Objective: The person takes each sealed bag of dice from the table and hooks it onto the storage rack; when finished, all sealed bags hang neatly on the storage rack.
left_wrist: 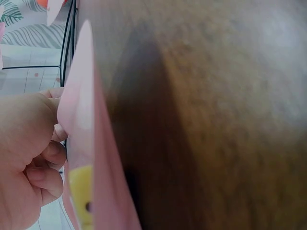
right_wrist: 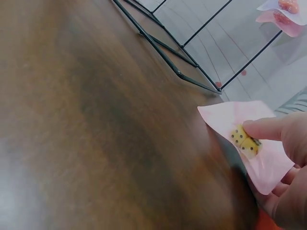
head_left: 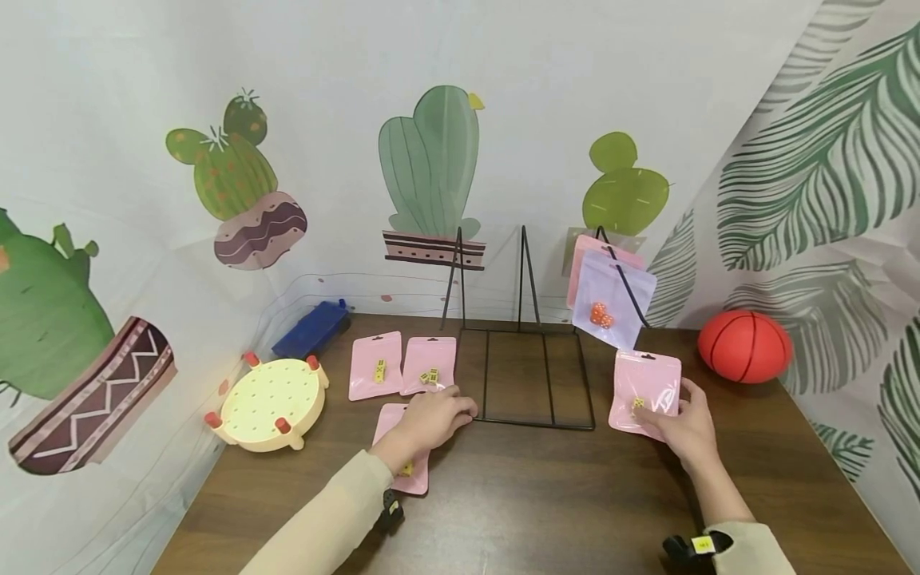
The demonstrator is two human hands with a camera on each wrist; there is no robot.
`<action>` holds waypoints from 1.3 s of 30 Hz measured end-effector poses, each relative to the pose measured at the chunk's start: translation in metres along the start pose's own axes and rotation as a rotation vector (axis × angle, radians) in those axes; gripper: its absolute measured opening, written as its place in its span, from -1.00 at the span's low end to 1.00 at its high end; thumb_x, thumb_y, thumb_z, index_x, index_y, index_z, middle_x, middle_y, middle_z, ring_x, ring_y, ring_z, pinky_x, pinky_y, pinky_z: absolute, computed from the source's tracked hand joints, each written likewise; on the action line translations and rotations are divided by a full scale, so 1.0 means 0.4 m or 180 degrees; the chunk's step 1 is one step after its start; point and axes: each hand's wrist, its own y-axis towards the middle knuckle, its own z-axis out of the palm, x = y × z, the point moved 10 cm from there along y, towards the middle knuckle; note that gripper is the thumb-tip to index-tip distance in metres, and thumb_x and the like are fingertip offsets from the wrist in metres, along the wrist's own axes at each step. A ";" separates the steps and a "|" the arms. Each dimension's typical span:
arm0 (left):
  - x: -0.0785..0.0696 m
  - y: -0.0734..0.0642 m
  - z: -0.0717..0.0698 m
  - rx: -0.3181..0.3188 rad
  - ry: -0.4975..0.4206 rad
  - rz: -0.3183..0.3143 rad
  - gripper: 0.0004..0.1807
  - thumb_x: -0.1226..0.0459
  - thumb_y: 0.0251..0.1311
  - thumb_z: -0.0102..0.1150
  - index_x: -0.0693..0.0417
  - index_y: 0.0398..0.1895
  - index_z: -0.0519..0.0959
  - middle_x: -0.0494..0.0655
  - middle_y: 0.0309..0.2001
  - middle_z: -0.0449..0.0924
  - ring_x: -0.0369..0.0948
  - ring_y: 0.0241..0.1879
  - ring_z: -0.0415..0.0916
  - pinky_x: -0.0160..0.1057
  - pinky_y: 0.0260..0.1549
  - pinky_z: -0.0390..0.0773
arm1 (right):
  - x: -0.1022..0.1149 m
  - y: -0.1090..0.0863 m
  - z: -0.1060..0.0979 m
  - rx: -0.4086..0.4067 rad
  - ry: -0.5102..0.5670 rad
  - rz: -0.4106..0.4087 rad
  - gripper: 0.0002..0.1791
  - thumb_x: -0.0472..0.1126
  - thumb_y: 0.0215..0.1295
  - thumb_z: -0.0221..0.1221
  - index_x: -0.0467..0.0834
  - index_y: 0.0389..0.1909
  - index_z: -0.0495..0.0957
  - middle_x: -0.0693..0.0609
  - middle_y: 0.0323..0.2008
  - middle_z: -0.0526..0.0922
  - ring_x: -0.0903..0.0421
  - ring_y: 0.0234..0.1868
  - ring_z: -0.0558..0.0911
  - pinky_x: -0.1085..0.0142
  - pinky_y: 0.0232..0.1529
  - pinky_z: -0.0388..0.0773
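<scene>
My right hand [head_left: 686, 427] pinches a pink zip pouch [head_left: 627, 375] by its right side, thumb across the front beside the yellow dice [right_wrist: 245, 140] inside. The pouch is held up just right of a black wire display rack [head_left: 542, 423]. My left hand [head_left: 434, 419] grips the rack's front left corner, its lower fingers curled in the left wrist view. Under that wrist lies another pink pouch [head_left: 391, 417], partly hidden by the forearm. On the rack's right arm hang a lavender pouch [head_left: 620, 295] with orange dice and a pink pouch [head_left: 579, 259] behind it.
Two more pink pouches, one at the left [head_left: 366, 369] and one beside it [head_left: 431, 353], lie left of the rack. Further left are a cream pegged stool-like piece [head_left: 273, 399] and a blue plastic object [head_left: 311, 329]. A red ball [head_left: 745, 346] sits at the right.
</scene>
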 end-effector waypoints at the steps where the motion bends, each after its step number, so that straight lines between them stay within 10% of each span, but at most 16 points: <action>1: 0.000 0.000 0.000 -0.0004 0.0001 0.0003 -0.92 0.09 0.43 0.27 -0.30 -0.10 0.71 -0.26 -0.24 0.57 -0.22 -0.43 0.61 -0.19 -0.53 0.48 | 0.000 -0.005 -0.004 -0.0011 0.0001 -0.0007 0.21 -0.15 0.17 0.51 -0.39 0.58 -0.13 -0.51 0.23 0.41 -0.24 0.07 0.53 0.53 -0.34 0.48; 15: 0.002 0.000 -0.001 0.0011 -0.0013 -0.0007 -0.91 0.09 0.44 0.26 -0.30 -0.09 0.70 -0.26 -0.23 0.57 -0.22 -0.43 0.60 -0.17 -0.51 0.50 | 0.017 -0.063 -0.044 -0.0270 0.0085 -0.0577 -0.24 -0.26 0.15 0.52 -0.35 0.27 0.30 -0.29 0.04 0.57 0.35 -0.25 0.53 0.50 -0.31 0.53; 27: -0.002 -0.002 -0.006 0.0003 -0.0065 -0.0006 -0.93 0.08 0.45 0.26 -0.29 -0.11 0.70 -0.25 -0.23 0.57 -0.20 -0.40 0.61 -0.16 -0.50 0.50 | 0.079 -0.120 -0.057 0.0025 0.0287 -0.1115 -0.36 -0.46 0.16 0.44 -0.30 0.18 0.30 0.23 -0.19 0.63 0.34 -0.29 0.64 0.44 -0.34 0.60; 39: 0.001 -0.004 -0.002 0.0057 -0.0072 -0.0021 -0.91 0.09 0.46 0.24 -0.31 -0.09 0.70 -0.26 -0.22 0.57 -0.22 -0.40 0.60 -0.17 -0.50 0.50 | 0.190 -0.190 -0.021 0.0475 0.0866 -0.1706 -0.33 -0.69 0.02 0.38 -0.40 0.16 0.37 0.18 -0.14 0.71 0.27 -0.26 0.73 0.39 -0.29 0.67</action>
